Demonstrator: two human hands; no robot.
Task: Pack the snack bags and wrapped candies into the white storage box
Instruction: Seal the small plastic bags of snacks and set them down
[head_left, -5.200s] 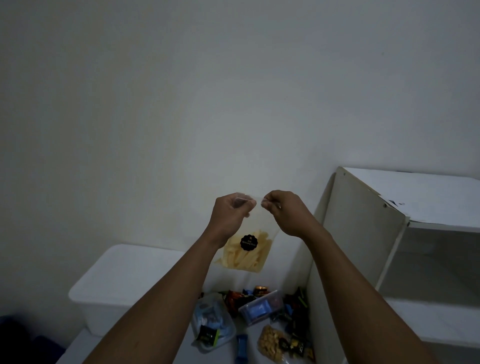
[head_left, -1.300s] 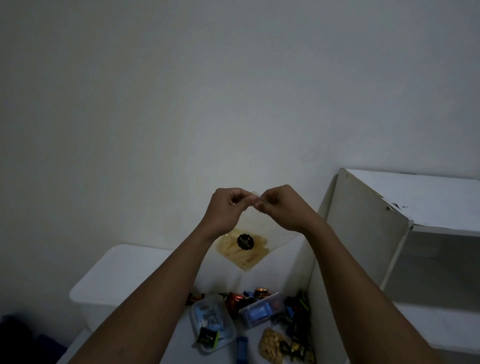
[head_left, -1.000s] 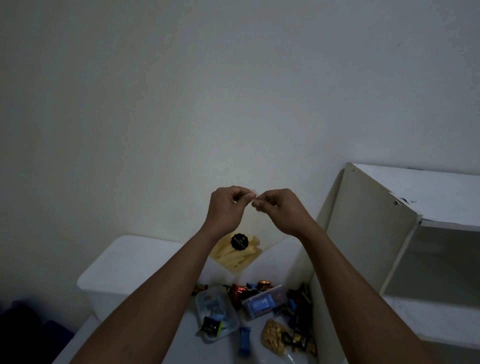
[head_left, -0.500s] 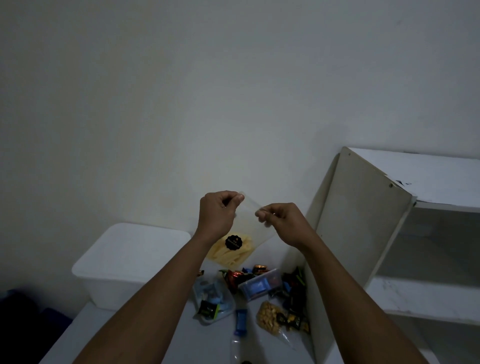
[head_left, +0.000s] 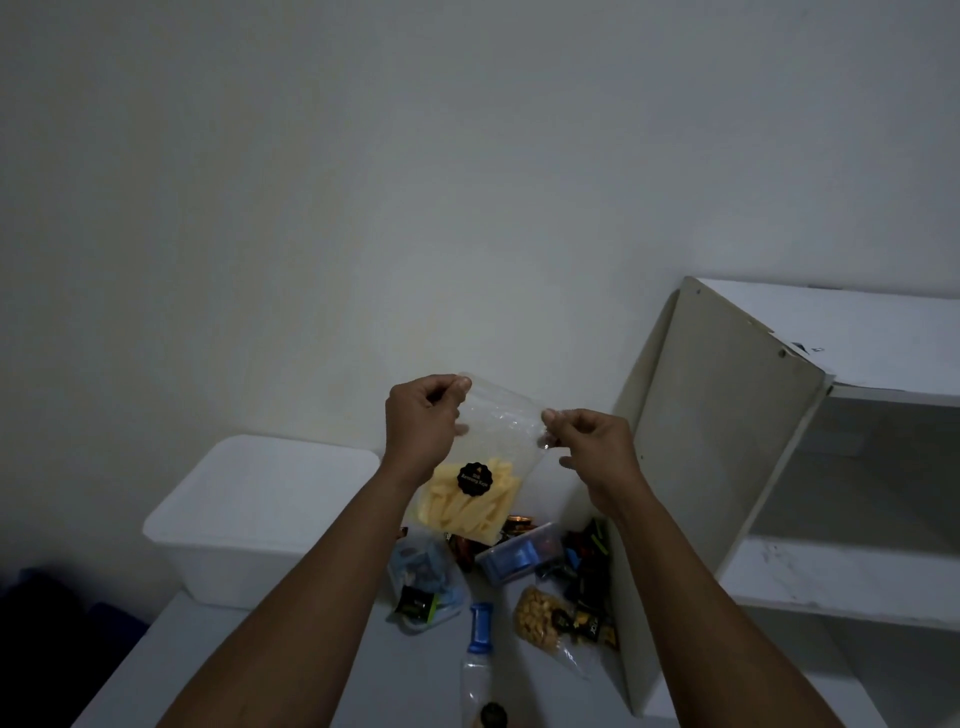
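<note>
centre frame, my left hand (head_left: 423, 422) and right hand (head_left: 592, 441) each pinched a top corner of the snack bag (head_left: 470, 501), probably sealing it before packing.

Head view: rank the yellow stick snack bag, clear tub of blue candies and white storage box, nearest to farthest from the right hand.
1. Yellow stick snack bag: pinched by the right hand.
2. Clear tub: below it.
3. White storage box: far left.
</note>
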